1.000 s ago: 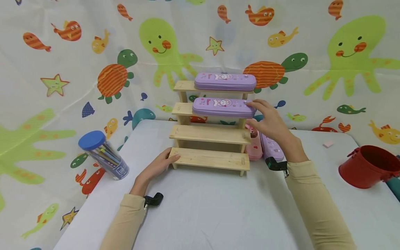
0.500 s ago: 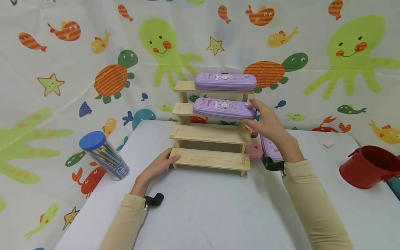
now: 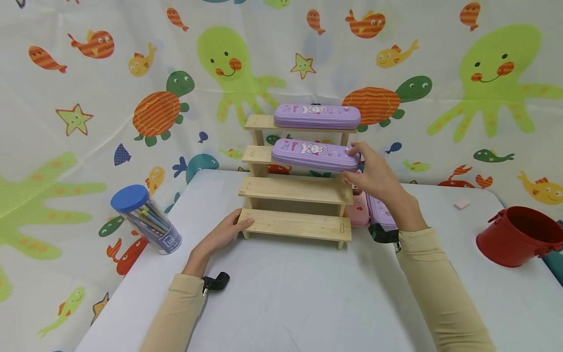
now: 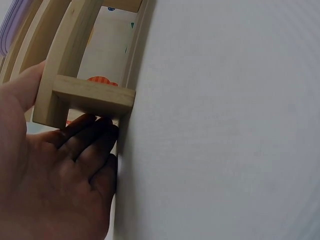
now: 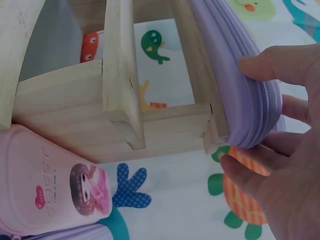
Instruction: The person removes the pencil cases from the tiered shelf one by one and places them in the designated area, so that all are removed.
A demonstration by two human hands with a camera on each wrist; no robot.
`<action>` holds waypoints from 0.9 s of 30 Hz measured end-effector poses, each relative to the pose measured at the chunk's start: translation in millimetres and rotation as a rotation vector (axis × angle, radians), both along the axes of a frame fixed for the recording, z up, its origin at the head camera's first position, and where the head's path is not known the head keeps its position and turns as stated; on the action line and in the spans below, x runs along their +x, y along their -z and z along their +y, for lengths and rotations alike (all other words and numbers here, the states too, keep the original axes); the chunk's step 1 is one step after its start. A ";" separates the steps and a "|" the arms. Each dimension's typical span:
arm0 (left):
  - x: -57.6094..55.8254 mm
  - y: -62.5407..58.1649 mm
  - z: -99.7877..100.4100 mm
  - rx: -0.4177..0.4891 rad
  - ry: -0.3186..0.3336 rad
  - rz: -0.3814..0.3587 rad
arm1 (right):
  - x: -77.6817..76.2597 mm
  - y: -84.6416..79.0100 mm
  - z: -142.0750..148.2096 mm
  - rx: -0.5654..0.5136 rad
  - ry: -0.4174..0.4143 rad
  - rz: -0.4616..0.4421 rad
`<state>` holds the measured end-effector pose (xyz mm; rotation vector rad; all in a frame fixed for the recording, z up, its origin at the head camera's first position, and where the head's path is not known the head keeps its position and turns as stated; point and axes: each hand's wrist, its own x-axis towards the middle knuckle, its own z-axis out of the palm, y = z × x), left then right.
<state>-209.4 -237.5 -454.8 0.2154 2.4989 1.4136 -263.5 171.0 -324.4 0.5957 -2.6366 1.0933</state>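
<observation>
A stepped wooden display shelf [image 3: 294, 188] stands mid-table. My left hand [image 3: 222, 232] holds the left end of its lowest step, with the thumb on top. In the left wrist view the other fingers [image 4: 92, 150] lie beneath, beside the leg. On the second step from the top, a purple zipped pencil case [image 3: 308, 159] with a rabbit print sits askew, its right end nearer me. My right hand [image 3: 376, 171] grips that end; in the right wrist view the thumb [image 5: 262, 67] presses the zipped side. Another purple pencil case [image 3: 316, 117] lies on the top step.
Behind the shelf's right side lie a pink pencil case [image 3: 358, 212] and a purple one [image 3: 381, 212]. A blue-lidded tub of pencils [image 3: 151, 222] stands left. At right are a red bucket [image 3: 514, 239] and a small pink block [image 3: 462, 204]. A printed curtain [image 3: 281, 58] hangs behind.
The right end of the gripped pencil case has swung forward and slightly down, and my right hand has moved with it. My left hand has stayed on the lowest step.
</observation>
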 end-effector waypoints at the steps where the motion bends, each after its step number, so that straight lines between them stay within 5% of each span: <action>1: 0.0 0.1 0.1 0.000 -0.004 -0.001 | -0.5 0.3 0.1 -0.001 -0.005 -0.002; 27: 1.4 -0.1 5.3 0.018 -0.018 -0.015 | 8.8 -8.5 -0.4 0.159 0.004 -0.041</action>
